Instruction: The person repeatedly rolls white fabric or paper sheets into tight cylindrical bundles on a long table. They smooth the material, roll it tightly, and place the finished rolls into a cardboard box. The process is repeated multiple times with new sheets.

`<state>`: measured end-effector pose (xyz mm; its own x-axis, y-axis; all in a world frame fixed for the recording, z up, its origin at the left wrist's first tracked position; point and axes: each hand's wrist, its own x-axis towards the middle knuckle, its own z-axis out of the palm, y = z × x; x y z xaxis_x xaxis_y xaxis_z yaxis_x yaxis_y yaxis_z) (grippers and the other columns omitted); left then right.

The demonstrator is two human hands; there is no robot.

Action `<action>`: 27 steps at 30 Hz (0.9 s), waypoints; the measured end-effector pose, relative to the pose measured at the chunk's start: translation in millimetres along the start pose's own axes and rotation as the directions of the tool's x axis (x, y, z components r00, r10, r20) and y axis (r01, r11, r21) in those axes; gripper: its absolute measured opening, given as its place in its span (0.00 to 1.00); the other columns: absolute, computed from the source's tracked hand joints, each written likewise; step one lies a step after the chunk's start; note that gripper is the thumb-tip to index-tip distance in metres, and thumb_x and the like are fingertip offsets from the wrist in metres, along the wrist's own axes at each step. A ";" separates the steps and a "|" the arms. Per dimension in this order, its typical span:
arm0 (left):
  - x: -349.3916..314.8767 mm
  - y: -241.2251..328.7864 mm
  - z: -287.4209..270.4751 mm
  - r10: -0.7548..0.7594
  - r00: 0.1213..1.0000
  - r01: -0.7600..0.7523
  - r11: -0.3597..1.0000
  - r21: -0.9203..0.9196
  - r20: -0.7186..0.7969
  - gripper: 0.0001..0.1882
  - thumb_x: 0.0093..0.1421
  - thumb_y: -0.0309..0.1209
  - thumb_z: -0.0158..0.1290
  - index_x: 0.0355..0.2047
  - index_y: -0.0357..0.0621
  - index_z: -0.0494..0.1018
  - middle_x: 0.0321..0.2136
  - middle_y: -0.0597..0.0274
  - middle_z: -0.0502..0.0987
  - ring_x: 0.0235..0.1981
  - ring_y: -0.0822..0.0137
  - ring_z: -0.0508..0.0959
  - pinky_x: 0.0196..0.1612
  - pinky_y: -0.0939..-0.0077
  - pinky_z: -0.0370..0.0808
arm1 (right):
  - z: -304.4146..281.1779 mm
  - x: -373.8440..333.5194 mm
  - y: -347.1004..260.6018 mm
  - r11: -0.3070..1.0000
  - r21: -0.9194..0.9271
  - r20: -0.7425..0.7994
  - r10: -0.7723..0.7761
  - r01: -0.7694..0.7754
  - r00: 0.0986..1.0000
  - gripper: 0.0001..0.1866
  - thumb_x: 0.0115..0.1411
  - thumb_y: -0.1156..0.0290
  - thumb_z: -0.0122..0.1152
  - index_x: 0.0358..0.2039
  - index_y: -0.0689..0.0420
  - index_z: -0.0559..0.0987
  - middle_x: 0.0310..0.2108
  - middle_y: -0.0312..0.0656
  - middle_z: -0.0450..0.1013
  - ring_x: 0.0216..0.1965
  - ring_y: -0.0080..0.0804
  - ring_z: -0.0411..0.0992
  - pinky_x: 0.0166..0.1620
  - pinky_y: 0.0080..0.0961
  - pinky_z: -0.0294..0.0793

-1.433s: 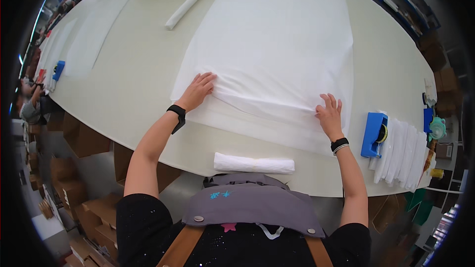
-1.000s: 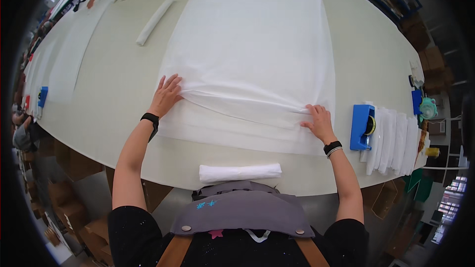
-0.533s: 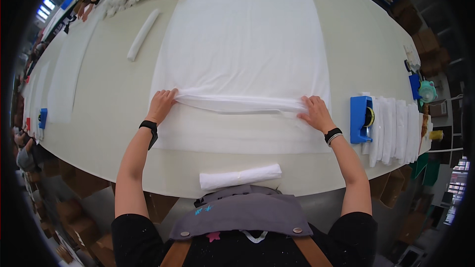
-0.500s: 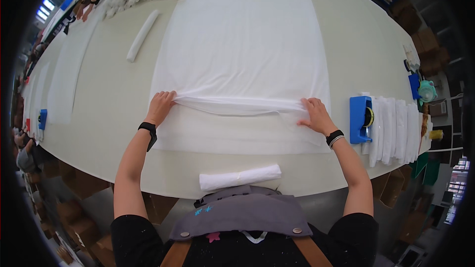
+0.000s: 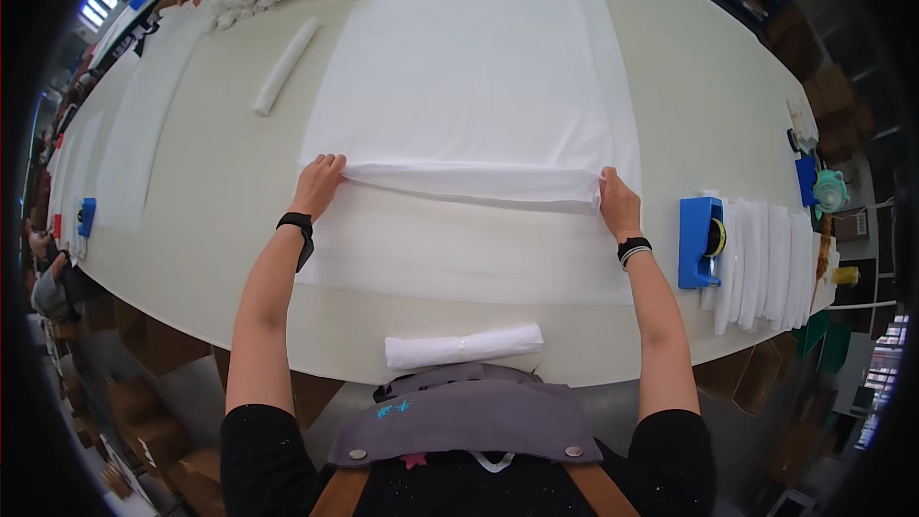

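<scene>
A long pale table (image 5: 172,201) fills most of the view and bends with the lens. On it, in front of the person, lies a big white sheet (image 5: 479,67) of thin, soft material, flat and smooth in its far part. Across the sheet runs a folded band (image 5: 469,180), a long low ridge with several thin layers at its edge, from one hand to the other. Nearer to the person a flat single layer of the same sheet lies smooth on the table.

The left hand (image 5: 319,184) is closed on the left end of the folded band, with the fingers curled over its edge. The right hand (image 5: 617,203) grips the right end in the same way. Each wrist has a dark band.

To the right of the sheet, near the right hand but apart from it, is a stack of white folded pieces (image 5: 766,263), and a blue tape dispenser (image 5: 701,241) touches its left side. At the near table edge lies a white roll (image 5: 464,347). Another white roll (image 5: 284,67) lies far to the left.
</scene>
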<state>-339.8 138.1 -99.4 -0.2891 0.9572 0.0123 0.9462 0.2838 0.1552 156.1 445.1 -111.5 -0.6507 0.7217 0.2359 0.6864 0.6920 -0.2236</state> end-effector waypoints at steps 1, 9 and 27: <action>4.9 1.2 -1.6 -0.030 0.999 0.029 0.999 -0.038 -0.013 0.12 0.58 0.23 0.58 0.42 0.40 0.69 0.40 0.56 0.78 0.46 0.52 0.75 0.48 0.60 0.74 | 3.6 2.5 -3.5 1.000 0.014 -0.023 -0.005 0.006 1.000 0.12 0.68 0.67 0.55 0.48 0.55 0.68 0.40 0.46 0.79 0.36 0.52 0.78 0.35 0.45 0.77; 13.1 -19.3 -1.3 0.096 0.995 -0.097 0.994 0.049 0.037 0.12 0.57 0.23 0.59 0.41 0.40 0.73 0.49 0.52 0.76 0.53 0.52 0.73 0.54 0.59 0.74 | -31.0 -10.3 -8.2 0.987 0.003 0.595 0.129 -0.163 0.793 0.19 0.55 0.64 0.71 0.43 0.55 0.76 0.56 0.46 0.73 0.53 0.47 0.73 0.56 0.42 0.71; 169.8 -24.2 -7.6 -0.088 0.994 0.083 0.992 0.094 0.059 0.11 0.60 0.31 0.59 0.40 0.38 0.74 0.49 0.56 0.73 0.54 0.54 0.72 0.55 0.56 0.71 | 41.9 164.7 56.0 0.983 -0.176 0.082 0.067 -0.052 0.994 0.14 0.56 0.78 0.60 0.44 0.55 0.77 0.45 0.45 0.76 0.51 0.47 0.72 0.51 0.45 0.68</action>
<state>-412.9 293.3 -93.5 -0.3625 0.9301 -0.0592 0.9286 0.3659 0.0626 73.8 603.4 -124.8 -0.6278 0.7653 0.1421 0.7654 0.6402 -0.0658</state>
